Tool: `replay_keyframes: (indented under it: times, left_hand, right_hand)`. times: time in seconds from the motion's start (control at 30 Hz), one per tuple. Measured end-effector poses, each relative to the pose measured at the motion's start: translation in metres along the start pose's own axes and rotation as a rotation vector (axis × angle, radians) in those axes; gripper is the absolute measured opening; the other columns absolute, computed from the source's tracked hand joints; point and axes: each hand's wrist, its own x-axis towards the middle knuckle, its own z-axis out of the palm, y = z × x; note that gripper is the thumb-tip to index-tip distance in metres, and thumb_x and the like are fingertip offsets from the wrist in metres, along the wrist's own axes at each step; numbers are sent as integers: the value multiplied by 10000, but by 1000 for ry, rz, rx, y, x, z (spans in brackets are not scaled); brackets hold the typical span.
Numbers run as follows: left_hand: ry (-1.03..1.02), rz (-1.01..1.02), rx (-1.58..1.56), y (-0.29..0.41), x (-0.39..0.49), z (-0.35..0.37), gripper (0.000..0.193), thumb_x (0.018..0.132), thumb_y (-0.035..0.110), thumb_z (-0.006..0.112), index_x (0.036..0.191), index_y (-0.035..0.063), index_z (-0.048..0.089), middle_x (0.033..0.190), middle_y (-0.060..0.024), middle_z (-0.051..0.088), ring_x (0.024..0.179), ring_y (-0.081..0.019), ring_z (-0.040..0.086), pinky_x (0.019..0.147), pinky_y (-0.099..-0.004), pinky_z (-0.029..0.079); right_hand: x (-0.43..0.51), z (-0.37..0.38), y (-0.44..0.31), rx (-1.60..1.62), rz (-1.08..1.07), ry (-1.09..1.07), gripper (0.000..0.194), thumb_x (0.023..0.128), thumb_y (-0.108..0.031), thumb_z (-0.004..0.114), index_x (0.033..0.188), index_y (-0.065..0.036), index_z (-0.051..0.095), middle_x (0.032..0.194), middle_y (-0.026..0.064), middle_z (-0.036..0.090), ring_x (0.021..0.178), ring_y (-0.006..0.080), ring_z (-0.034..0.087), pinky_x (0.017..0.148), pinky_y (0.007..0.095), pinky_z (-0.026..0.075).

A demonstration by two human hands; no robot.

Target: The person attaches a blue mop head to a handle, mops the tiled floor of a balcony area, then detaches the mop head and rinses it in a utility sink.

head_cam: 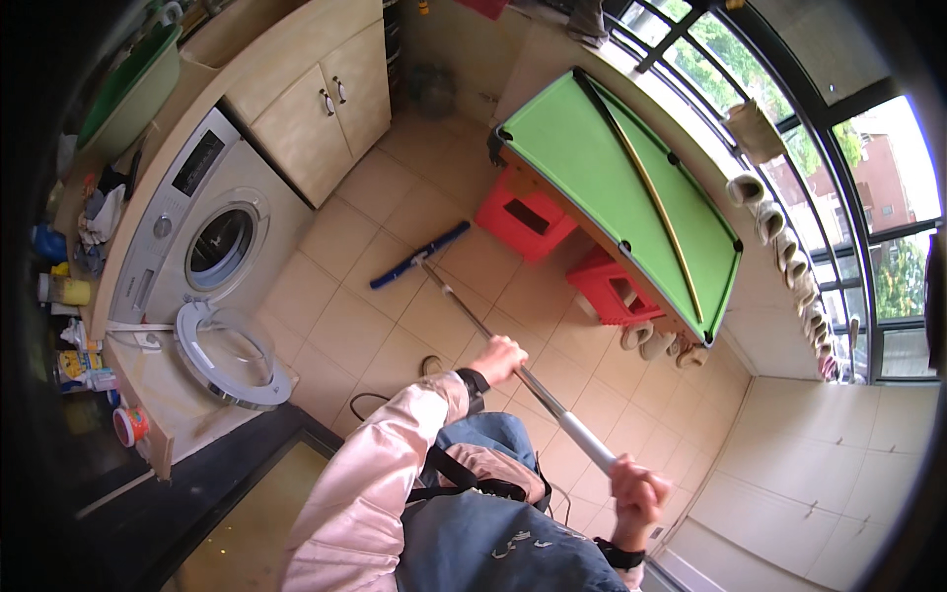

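Note:
My left hand [500, 360] grips the metal pole [544, 399] of a floor broom or mop partway down its length. Higher up, my right hand [638, 490] is closed around the pale grip [588, 442] at the pole's upper end. The pole slants away from me to a long, narrow blue head [420, 256], which rests on the tiled floor [370, 311]. The head lies between the washing machine [207, 229] and a red plastic stool [524, 214]. Its bristles or pad cannot be made out from above.
The machine's round door [229, 359] hangs open at left. A small pool table [614, 192] carries a cue [655, 196]; another red stool [614, 285] and several shoes [651, 344] sit beneath it. More shoes line the window ledge [784, 248]. A cabinet [318, 111] stands at the back.

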Motion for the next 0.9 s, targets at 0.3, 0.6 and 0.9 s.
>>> replay_keyframes:
  times: [0.3, 0.6, 0.9]
  left_hand:
    - [-396, 172, -139, 123, -44, 120, 447, 594, 557, 773, 663, 123, 692, 661, -117, 654, 703, -331, 665, 589, -450, 507]
    - [-575, 399, -481, 271, -39, 140, 453, 667, 490, 794, 657, 58, 660, 680, -165, 645, 711, -387, 635, 624, -464, 508]
    - [-205, 193, -202, 170, -26, 72, 200, 707, 274, 752, 713, 126, 617, 732, -99, 651, 743, -342, 651, 618, -458, 521]
  right_hand:
    - [-147, -83, -49, 16, 44, 410, 355, 835, -48, 443, 492, -55, 350, 422, 53, 345, 382, 164, 287, 529, 395, 379]
    - [-188, -90, -165, -195, -59, 714, 331, 800, -69, 443, 535, -86, 246, 477, 51, 271, 412, 169, 248, 484, 355, 327]
    - [-83, -98, -113, -52, -228, -25, 413, 922, -185, 504, 537, -57, 427, 452, 69, 484, 368, 170, 473, 514, 336, 440]
